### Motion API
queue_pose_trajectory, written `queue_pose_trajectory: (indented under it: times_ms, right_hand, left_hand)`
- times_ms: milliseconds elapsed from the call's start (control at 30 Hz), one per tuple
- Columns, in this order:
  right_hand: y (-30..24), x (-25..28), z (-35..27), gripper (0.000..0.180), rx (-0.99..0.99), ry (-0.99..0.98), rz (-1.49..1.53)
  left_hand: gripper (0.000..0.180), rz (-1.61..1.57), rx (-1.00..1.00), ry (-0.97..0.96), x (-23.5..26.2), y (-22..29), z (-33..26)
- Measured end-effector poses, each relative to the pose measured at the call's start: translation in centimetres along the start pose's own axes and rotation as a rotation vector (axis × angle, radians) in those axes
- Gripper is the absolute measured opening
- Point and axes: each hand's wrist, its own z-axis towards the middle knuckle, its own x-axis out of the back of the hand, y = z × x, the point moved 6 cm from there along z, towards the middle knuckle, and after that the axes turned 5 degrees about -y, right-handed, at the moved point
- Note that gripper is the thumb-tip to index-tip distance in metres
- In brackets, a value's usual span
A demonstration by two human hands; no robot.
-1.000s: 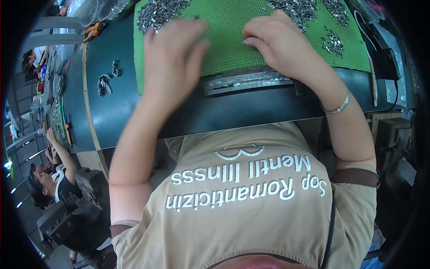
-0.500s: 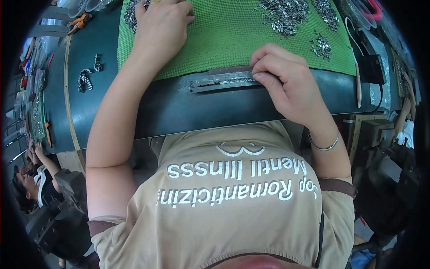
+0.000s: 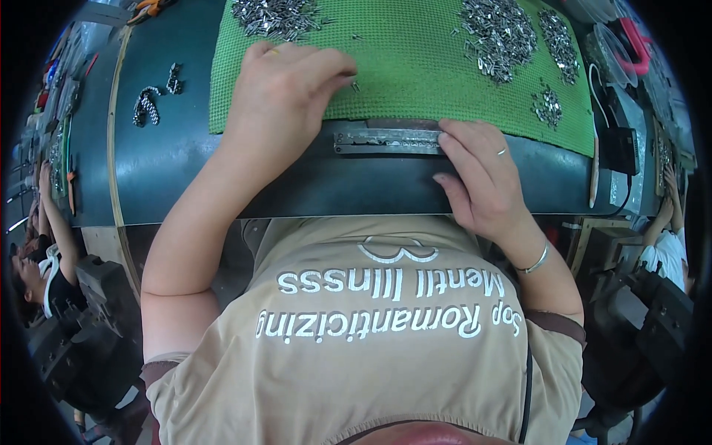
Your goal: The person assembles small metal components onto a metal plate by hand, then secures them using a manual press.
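My left hand (image 3: 289, 93) is over the mat with thumb and fingertips pinched together. A small silver metal piece (image 3: 355, 87) shows at those fingertips. My right hand (image 3: 483, 169) rests its fingertips on the right end of a narrow grooved metal bar (image 3: 386, 141), while its thumb stands apart below. The bar lies along the near edge of the green textured mat (image 3: 415, 81), with small parts in its groove. On the mat, a heap of small silver pieces (image 3: 274, 16) sits beyond my left hand, and a bigger heap (image 3: 500, 37) lies to the right.
Two short chain pieces (image 3: 146, 106) lie on the dark table (image 3: 178, 156) at left, near orange-handled pliers (image 3: 147, 9). Smaller piles (image 3: 547, 106) are on the mat's right. A black adapter (image 3: 618, 148) with its cable and a pink-handled item (image 3: 636, 46) stand at right. Other people work at both sides.
My left hand has come back from the left heap toward the bar, a small piece at its fingertips. My right thumb has spread away from the bar. The head view has shifted slightly.
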Motion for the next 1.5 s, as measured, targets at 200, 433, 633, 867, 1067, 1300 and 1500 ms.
queue_pose_trajectory:
  times_ms: [200,433,633,867,1067,1300,1500]
  right_hand:
    - [0.3,-0.6,1.7,0.029,-0.144,-0.049,0.154]
    - [2.9,-2.8,8.3,0.011,-0.089,-0.211,0.096]
    - [3.2,-5.4,10.8,0.007,0.061,-0.385,-0.068]
    - [3.5,-5.1,9.6,0.007,-0.003,-0.371,-0.158]
    - [5.0,-2.9,8.6,0.007,-0.149,-0.308,-0.058]
    - [6.0,-1.8,6.7,0.005,-0.291,-0.188,0.032]
    - [5.2,-1.5,6.9,0.007,-0.077,-0.262,-0.159]
  left_hand:
    - [0.006,-0.378,0.263,0.024,1.2,-1.0,-2.0]
    - [0.010,-0.747,0.374,0.085,0.4,0.7,-3.8]
    - [0.009,-0.721,0.266,0.068,-1.4,3.0,-3.5]
    - [0.009,-0.573,0.131,0.064,-2.1,3.6,-2.9]
    - [0.016,-0.238,-0.037,0.108,-1.5,5.0,-3.0]
    - [0.020,-0.153,-0.144,0.049,-0.7,5.4,-2.7]
    - [0.016,-0.428,0.165,0.060,-2.2,4.2,-3.4]
